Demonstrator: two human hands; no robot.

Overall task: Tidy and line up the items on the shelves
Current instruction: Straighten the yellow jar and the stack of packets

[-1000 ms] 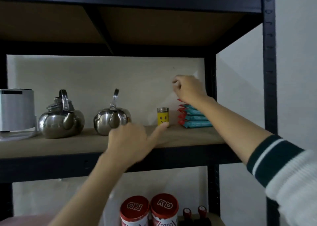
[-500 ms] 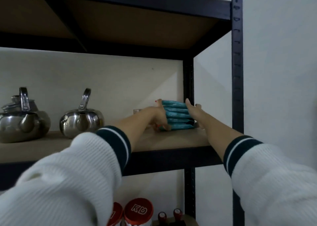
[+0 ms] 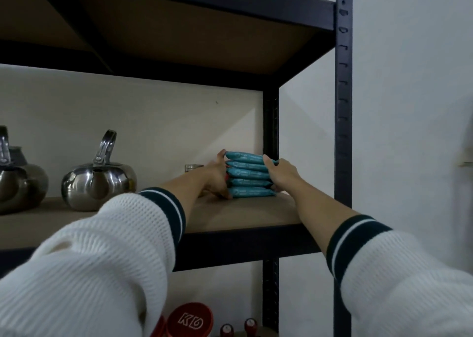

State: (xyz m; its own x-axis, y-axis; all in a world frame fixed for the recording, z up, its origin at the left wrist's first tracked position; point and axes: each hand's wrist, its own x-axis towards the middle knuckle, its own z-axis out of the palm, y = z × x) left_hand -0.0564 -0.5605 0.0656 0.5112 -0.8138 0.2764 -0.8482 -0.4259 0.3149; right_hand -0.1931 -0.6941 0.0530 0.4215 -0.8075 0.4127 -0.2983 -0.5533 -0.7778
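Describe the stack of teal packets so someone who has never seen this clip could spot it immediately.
Find the black metal shelving unit and its wooden middle shelf. At that shelf's right end, by the rear upright, sits the stack of teal packets, gripped between the left hand and right hand. Unlike the shiny steel kettle further left, it is flat, soft and teal, five high.

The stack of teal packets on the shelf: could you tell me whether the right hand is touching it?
Touching. The head view shows the right hand with fingers curled over the right end of the stack of teal packets, no gap visible.
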